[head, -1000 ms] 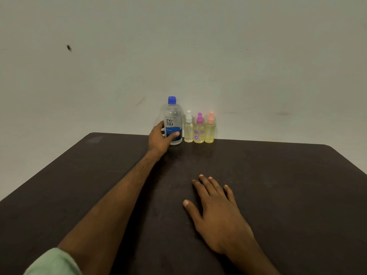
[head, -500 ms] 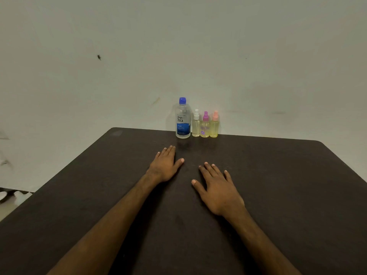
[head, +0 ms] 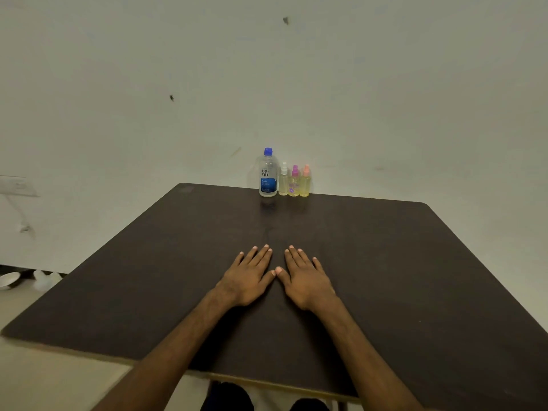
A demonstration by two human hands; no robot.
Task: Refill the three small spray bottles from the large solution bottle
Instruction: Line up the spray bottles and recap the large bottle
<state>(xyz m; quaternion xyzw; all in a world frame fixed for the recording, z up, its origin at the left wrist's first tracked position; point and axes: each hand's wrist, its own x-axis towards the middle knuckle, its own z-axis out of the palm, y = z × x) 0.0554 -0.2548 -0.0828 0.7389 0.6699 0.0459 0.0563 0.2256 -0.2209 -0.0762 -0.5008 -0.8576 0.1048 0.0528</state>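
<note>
My grip is released on both sides: my left hand (head: pixel 247 280) and my right hand (head: pixel 305 280) lie flat, palms down, fingers spread on the dark counter (head: pixel 415 277), thumb tips touching or nearly so, holding nothing. From the head view, at twelve o'clock from my hands and well apart from them, the large solution bottle (head: pixel 268 176) stands upright at the counter's far edge, blue cap on, against the pale wall (head: pixel 296 69). Just beside it toward three o'clock stand the three small spray bottles in a tight row: the white-capped one (head: pixel 283 183), the magenta-capped one (head: pixel 294 183), then the pink-capped one (head: pixel 305 183), each holding yellowish liquid.
</note>
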